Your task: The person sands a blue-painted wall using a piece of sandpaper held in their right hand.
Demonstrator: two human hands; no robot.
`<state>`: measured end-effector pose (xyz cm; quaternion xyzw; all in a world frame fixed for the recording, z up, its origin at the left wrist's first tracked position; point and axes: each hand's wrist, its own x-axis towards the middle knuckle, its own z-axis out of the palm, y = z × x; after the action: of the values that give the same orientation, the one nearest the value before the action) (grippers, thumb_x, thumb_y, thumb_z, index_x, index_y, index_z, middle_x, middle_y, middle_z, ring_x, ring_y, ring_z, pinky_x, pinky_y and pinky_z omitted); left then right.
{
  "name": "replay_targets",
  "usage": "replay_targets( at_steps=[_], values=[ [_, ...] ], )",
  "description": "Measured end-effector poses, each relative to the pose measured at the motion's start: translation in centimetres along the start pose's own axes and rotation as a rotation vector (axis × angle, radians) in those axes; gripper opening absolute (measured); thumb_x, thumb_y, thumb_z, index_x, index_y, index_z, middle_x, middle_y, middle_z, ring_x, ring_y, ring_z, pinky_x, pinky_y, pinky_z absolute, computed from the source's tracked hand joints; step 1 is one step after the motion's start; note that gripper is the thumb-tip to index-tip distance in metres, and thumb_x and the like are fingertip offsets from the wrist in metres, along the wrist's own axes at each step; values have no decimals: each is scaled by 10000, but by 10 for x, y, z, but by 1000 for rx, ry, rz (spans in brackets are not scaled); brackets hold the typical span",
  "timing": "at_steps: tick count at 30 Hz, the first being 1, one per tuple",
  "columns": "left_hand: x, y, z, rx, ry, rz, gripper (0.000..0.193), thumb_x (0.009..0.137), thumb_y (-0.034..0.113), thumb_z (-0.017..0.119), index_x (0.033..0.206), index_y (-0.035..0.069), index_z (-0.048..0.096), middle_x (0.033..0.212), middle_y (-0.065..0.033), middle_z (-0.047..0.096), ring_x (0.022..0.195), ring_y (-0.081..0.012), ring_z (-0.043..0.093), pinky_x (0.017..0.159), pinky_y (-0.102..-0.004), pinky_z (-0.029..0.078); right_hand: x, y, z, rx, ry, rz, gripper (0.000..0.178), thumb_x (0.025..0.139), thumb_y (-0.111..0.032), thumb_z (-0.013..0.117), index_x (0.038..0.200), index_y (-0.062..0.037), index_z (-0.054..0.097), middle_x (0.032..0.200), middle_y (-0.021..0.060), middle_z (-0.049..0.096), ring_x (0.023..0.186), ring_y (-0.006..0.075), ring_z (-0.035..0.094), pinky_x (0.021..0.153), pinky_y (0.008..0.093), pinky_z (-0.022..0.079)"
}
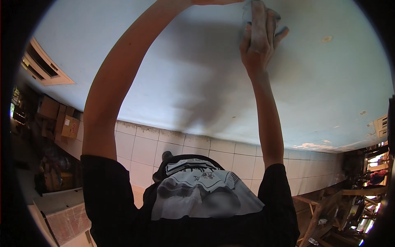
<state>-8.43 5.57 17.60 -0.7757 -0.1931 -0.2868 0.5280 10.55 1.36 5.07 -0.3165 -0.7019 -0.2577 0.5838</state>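
My right hand [260, 43] is pressed to the pale blue wall [197, 78], its fingers coated in whitish dust. Under those fingers lies a thin grey sheet [277, 16], perhaps sandpaper; most of it is covered by the hand. Only the edge of my left hand [218, 1] shows, reaching along the wall at the top of the picture toward the right one. Its fingers are cut off or hidden there. Both arms are raised, and their shadows fall across the wall between them.
White floor tiles [142, 148] run along the wall's stained base. Peeling patches [314, 146] mark its lower right. A cream slatted frame [47, 68] is set in the wall at left. Cardboard boxes [70, 126] and a pale box-like piece [68, 218] stand left; wooden frames [317, 212] stand right.
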Motion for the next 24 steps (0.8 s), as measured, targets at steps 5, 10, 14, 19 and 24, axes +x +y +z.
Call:
replay_targets(
  at_steps=[5,10,14,19,24],
  values=[
    [-13,3,-7,-11,-26,-39,763,942,328,573,1628,295,239,1704,46,210,1565,-185,206,1309,-478,144,-43,40,5,-242,-138,-210,531,981,-186,586,1505,-133,518,1516,91,541,1417,351,477,1183,707,97],
    [-52,16,-22,58,-144,-234,727,938,229,525,1621,279,283,1701,-9,234,1560,-232,235,1284,-533,177,35,13,-7,-103,34,-107,496,1055,-161,488,1546,-115,432,1556,77,506,1497,277,391,1242,625,99],
    [-98,33,-12,-67,97,-498,640,958,179,476,1590,176,372,1675,-125,286,1538,-365,271,1226,-627,183,15,30,6,-102,50,-294,495,985,-148,578,1479,-186,558,1532,21,537,1383,236,539,1198,656,192],
    [-161,63,8,-71,198,-902,614,999,174,418,1603,109,334,1688,-177,228,1551,-418,201,1211,-664,134,9,15,-2,-266,-195,-463,533,990,-170,569,1508,-281,514,1534,-71,529,1417,168,492,1191,617,268],
    [-173,96,9,-145,412,-990,602,1019,224,459,1601,120,343,1660,-268,180,1526,-481,202,1185,-706,90,48,-15,15,-337,-366,-529,547,1011,-207,544,1548,-226,443,1550,-23,512,1466,194,428,1236,569,204]
  ],
)
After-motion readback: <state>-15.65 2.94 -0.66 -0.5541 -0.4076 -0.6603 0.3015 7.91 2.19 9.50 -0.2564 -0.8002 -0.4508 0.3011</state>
